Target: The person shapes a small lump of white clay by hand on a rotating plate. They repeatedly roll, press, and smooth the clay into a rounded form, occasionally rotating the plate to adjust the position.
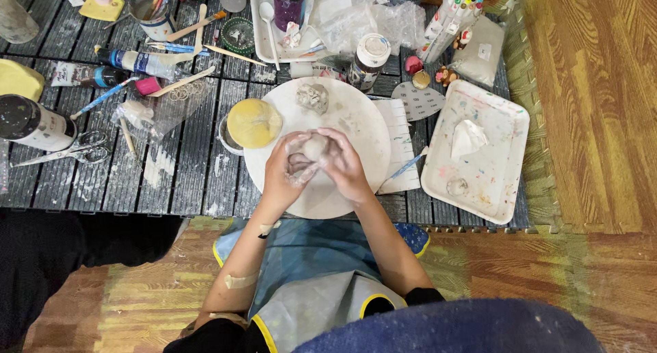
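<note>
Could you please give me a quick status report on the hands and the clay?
Left hand and right hand cupped around clay ball, above round white board. Second clay lump on board's far side. Yellow sponge at left edge.

Clay ball (315,146): pale grey, matt, smooth-looking, sitting between both hands. Left hand (286,169) and right hand (345,165) are wearing a chalky, dusty film of clay. Round board (356,120): off-white, matt, smeared with dried residue; a second clay lump (313,97) on it is looking rough and crumpled. Yellow sponge (254,122): porous, dull. Slatted mat (185,168): dark grey, ribbed, dusted white (plastic or wood, cannot tell). White tray (503,188): plastic, semi-gloss, speckled with paint stains. Scissors (65,151): metal blades glinting. Floor (595,86): wood grain, showing a low sheen. Apron (315,278): smooth blue-grey cloth, yellow edging.
</note>
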